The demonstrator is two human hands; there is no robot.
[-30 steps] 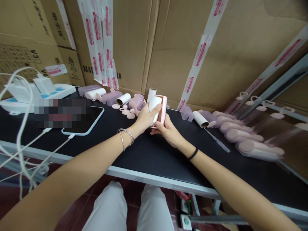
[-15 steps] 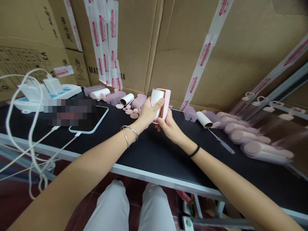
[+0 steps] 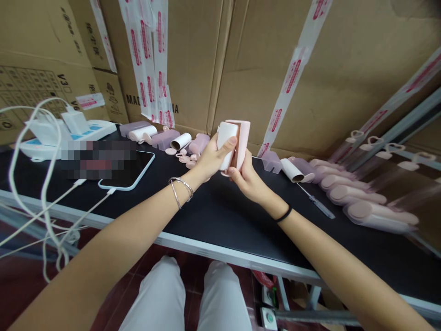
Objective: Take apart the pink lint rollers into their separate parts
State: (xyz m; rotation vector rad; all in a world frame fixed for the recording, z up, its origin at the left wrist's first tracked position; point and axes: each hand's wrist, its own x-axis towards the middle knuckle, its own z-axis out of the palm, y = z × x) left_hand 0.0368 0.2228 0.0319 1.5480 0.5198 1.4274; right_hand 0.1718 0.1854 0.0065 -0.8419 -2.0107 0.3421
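My left hand (image 3: 211, 158) is wrapped round a white rounded casing (image 3: 225, 143), its thumb across the front. A pale pink shell (image 3: 243, 142) stands against the casing's right side, with a gap between the two, and my right hand (image 3: 251, 178) grips it low down. Both parts are held above the black tabletop (image 3: 220, 220). Behind my left hand lie a white tube (image 3: 181, 141), translucent purple covers (image 3: 165, 138) and small pink discs (image 3: 184, 159). To the right are another white tube (image 3: 291, 170) and a clear-handled screwdriver (image 3: 322, 206).
Several pink cylindrical units (image 3: 379, 214) line the right side. On the left are a phone (image 3: 132, 172) with a cable, a white power strip (image 3: 99, 130) and looped white cables (image 3: 44, 184). Taped cardboard (image 3: 193, 59) stands behind the table.
The white casing and pink shell have moved slightly up and right, and the gap between them looks wider at the top. My right hand has shifted a little right with the shell.
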